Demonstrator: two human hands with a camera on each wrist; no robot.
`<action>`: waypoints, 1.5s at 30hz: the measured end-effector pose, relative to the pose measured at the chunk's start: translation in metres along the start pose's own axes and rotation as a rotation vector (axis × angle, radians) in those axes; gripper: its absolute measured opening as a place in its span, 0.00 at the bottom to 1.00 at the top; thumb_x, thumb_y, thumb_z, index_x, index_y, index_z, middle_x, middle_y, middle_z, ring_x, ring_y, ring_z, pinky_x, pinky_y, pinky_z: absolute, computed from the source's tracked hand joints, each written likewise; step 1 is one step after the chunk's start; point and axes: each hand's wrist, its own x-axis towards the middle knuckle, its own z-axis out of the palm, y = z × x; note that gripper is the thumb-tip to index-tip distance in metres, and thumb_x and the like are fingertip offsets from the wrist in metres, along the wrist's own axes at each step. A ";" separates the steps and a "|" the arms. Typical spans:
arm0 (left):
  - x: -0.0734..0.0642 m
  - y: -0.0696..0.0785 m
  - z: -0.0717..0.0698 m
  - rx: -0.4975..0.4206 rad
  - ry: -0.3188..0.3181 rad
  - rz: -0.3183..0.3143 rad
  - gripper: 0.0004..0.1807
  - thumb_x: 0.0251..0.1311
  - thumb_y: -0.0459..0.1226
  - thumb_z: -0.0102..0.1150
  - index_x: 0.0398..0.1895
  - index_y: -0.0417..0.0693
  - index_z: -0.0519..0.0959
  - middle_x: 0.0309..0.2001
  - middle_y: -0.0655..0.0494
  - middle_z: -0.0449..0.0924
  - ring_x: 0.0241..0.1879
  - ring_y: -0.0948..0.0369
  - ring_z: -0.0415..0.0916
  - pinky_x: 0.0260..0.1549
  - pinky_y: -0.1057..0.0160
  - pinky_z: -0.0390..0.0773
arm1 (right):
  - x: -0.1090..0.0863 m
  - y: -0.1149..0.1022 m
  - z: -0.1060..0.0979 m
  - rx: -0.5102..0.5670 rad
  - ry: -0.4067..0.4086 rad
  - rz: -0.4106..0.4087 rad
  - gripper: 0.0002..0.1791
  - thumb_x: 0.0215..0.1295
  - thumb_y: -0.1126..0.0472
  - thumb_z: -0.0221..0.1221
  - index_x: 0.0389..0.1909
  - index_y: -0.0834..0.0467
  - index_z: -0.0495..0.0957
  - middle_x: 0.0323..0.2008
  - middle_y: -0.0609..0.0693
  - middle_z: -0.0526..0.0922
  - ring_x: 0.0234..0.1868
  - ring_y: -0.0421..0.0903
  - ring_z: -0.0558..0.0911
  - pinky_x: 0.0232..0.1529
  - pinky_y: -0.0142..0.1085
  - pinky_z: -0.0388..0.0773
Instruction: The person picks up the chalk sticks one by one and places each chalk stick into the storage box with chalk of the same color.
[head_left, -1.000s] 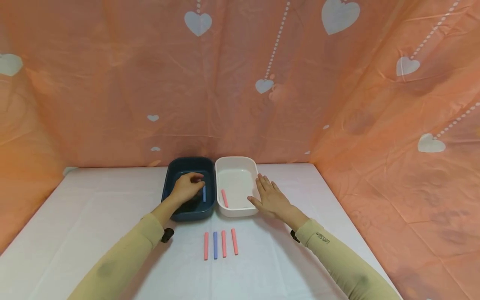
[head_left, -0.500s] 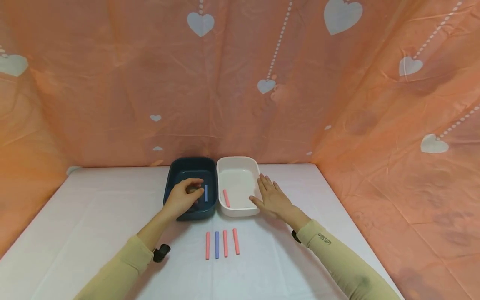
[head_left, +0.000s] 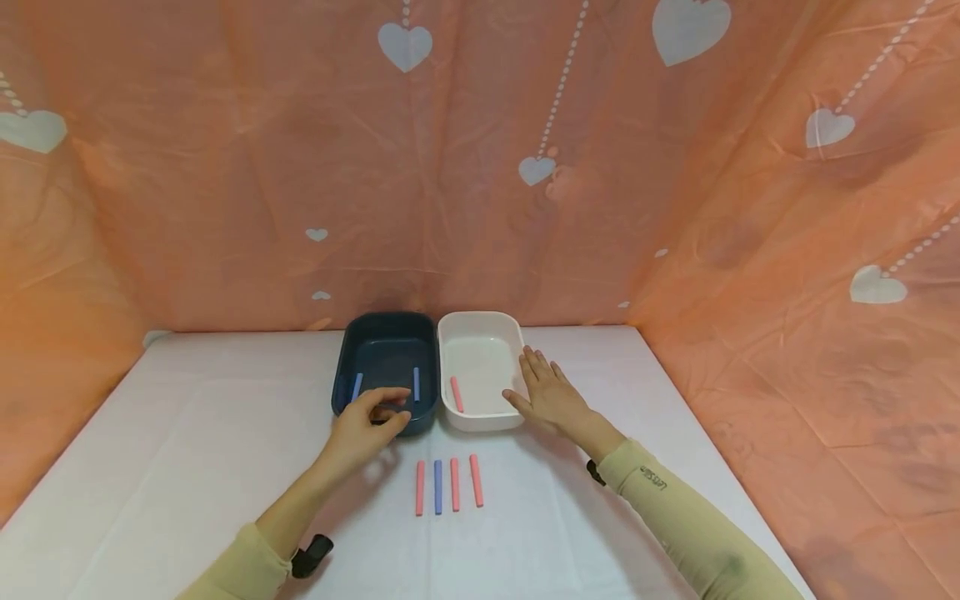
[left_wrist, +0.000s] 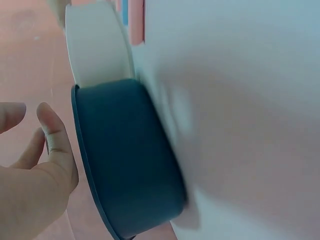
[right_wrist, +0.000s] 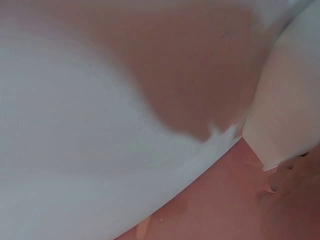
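My left hand (head_left: 363, 429) hovers over the near edge of a dark blue dish (head_left: 390, 354), thumb and fingers apart, holding nothing. Two blue chalk-like sticks lie in that dish: one at the left (head_left: 357, 386), partly behind the hand, the other at the right (head_left: 416, 384). Beside it stands a white dish (head_left: 483, 358) with a pink stick (head_left: 457, 394) inside. My right hand (head_left: 551, 396) rests with straight fingers against the white dish's right side. The left wrist view shows the dark dish's outer wall (left_wrist: 130, 155) beside the left hand (left_wrist: 45, 175).
In front of the dishes several sticks lie in a row on the white tabletop (head_left: 187, 433): a pink one (head_left: 420, 487), a blue one (head_left: 438, 487) and two more pink ones. An orange curtain (head_left: 480, 225) with white hearts hangs behind and at the sides.
My left hand has drawn back toward me from inside the dark dish, its fingers spreading apart, and the left blue stick has come into sight. My right hand has stayed against the white dish.
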 end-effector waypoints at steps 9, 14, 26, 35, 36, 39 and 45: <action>-0.022 -0.005 0.018 0.018 -0.031 -0.004 0.19 0.65 0.30 0.67 0.58 0.39 0.82 0.48 0.49 0.78 0.42 0.60 0.77 0.43 0.69 0.79 | -0.002 0.000 -0.002 0.015 0.003 -0.009 0.46 0.80 0.39 0.45 0.79 0.72 0.48 0.82 0.66 0.44 0.82 0.62 0.46 0.79 0.57 0.45; -0.029 -0.009 0.027 0.021 -0.076 0.003 0.18 0.63 0.29 0.68 0.56 0.38 0.83 0.46 0.49 0.77 0.40 0.62 0.78 0.40 0.68 0.81 | -0.001 -0.001 -0.002 0.014 0.005 -0.014 0.46 0.80 0.39 0.45 0.79 0.73 0.48 0.82 0.66 0.44 0.82 0.62 0.47 0.79 0.57 0.46; -0.036 -0.015 0.041 0.200 -0.148 0.010 0.21 0.53 0.29 0.75 0.51 0.36 0.82 0.39 0.54 0.71 0.34 0.61 0.69 0.34 0.66 0.69 | 0.000 0.001 0.000 0.010 0.009 -0.015 0.47 0.80 0.39 0.46 0.79 0.73 0.48 0.82 0.67 0.45 0.82 0.63 0.47 0.79 0.57 0.46; -0.036 -0.013 0.041 0.305 -0.181 -0.018 0.21 0.53 0.30 0.75 0.51 0.36 0.82 0.35 0.55 0.68 0.34 0.62 0.67 0.34 0.64 0.68 | 0.000 -0.001 -0.002 0.006 0.001 -0.005 0.46 0.80 0.39 0.45 0.80 0.72 0.48 0.82 0.66 0.44 0.82 0.62 0.46 0.79 0.57 0.45; -0.036 -0.013 0.041 0.312 -0.186 -0.021 0.21 0.53 0.31 0.75 0.51 0.36 0.82 0.35 0.55 0.68 0.34 0.62 0.67 0.34 0.64 0.68 | 0.000 -0.001 -0.002 0.006 0.002 -0.005 0.46 0.80 0.39 0.45 0.80 0.72 0.48 0.82 0.66 0.44 0.82 0.62 0.46 0.79 0.57 0.46; -0.035 -0.012 0.041 0.331 -0.198 -0.028 0.21 0.53 0.31 0.76 0.51 0.36 0.83 0.36 0.55 0.68 0.34 0.61 0.68 0.34 0.64 0.69 | 0.000 -0.001 -0.002 0.003 0.003 -0.005 0.46 0.80 0.39 0.45 0.80 0.72 0.48 0.82 0.66 0.44 0.82 0.62 0.46 0.79 0.57 0.46; -0.033 -0.011 0.042 0.349 -0.206 -0.029 0.21 0.52 0.32 0.77 0.50 0.37 0.83 0.38 0.54 0.70 0.34 0.61 0.68 0.36 0.62 0.71 | 0.000 0.000 0.000 0.002 0.009 -0.004 0.46 0.80 0.39 0.45 0.80 0.72 0.48 0.82 0.66 0.45 0.82 0.62 0.47 0.79 0.57 0.46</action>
